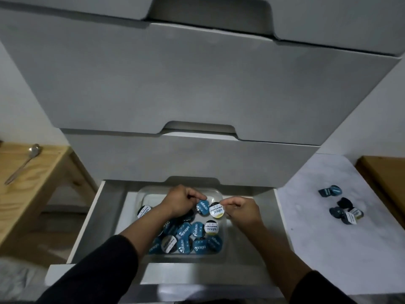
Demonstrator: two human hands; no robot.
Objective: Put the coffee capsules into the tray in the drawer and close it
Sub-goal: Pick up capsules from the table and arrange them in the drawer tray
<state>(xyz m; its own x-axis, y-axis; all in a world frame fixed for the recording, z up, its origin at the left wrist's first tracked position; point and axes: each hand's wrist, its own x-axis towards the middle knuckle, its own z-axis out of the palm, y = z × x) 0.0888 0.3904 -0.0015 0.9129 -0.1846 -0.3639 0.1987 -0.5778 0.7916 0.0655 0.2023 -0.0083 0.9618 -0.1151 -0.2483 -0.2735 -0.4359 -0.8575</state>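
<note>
The bottom drawer [109, 220] stands pulled out, and a clear plastic tray [151, 195] sits inside it. Several blue and white-lidded coffee capsules [197, 230] lie in the tray's front half. Over the tray's far half, my left hand [179, 201] pinches a blue capsule [202, 207] by its rim. Right beside it my right hand [240, 208] pinches a white-and-yellow lidded capsule [216, 210]. The two held capsules almost touch. More capsules [341, 210] lie loose on the white surface to the right of the drawer.
Closed grey drawers [197, 80] rise above the open one. A wooden table [28, 183] with a metal spoon [24, 163] stands on the left. A wooden board edge [383, 172] shows at the far right, past the white surface [317, 216].
</note>
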